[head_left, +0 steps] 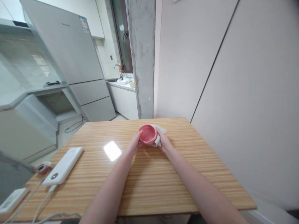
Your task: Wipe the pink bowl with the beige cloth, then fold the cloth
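A pink bowl (148, 135) is held above the far middle of the wooden table (158, 180), its opening tilted toward me. My left hand (136, 140) grips its left side, with the thumb at the rim. On the right side, my right hand (163, 140) presses a white cloth (158, 140) against the bowl's outer wall. Part of the cloth sticks out behind the bowl to the right. The fingers under and behind the bowl are hidden.
At the table's left lie a white power bank (64, 165) with a cable, a small reddish object (44, 168) and a white power strip (13, 199). A pale wall (210, 77) borders the right. Behind stand a fridge (67, 46) and a concrete pillar (143, 59).
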Tool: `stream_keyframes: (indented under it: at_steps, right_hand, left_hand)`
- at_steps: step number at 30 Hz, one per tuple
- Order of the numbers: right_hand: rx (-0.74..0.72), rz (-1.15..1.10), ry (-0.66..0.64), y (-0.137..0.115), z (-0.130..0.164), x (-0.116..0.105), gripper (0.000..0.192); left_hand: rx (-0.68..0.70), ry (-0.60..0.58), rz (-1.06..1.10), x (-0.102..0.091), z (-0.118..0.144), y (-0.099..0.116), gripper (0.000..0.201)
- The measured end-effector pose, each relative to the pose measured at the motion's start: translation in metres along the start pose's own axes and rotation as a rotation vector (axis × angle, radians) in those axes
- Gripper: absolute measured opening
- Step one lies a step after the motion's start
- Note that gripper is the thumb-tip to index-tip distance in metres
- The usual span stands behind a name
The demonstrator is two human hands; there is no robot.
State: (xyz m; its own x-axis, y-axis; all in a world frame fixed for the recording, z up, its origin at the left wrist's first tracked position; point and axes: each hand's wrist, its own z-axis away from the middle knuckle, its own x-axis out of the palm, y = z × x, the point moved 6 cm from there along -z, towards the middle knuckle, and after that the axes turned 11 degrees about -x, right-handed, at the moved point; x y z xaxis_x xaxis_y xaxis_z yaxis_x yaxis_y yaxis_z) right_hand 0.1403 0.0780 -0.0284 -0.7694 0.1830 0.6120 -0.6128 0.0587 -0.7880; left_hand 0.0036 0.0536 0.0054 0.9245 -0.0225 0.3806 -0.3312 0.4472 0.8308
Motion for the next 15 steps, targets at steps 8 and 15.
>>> stream_keyframes:
  at_steps: [8, 15]
  right_hand:
    - [0.069, 0.008, -0.121, 0.003, 0.005, 0.009, 0.023]
    - [-0.013, 0.042, -0.029, 0.005, 0.0, -0.001, 0.02]
  left_hand:
    - [-0.024, 0.134, -0.009, -0.004, -0.006, -0.01, 0.037]
    - [-0.002, 0.128, -0.109, -0.012, -0.009, -0.005, 0.044]
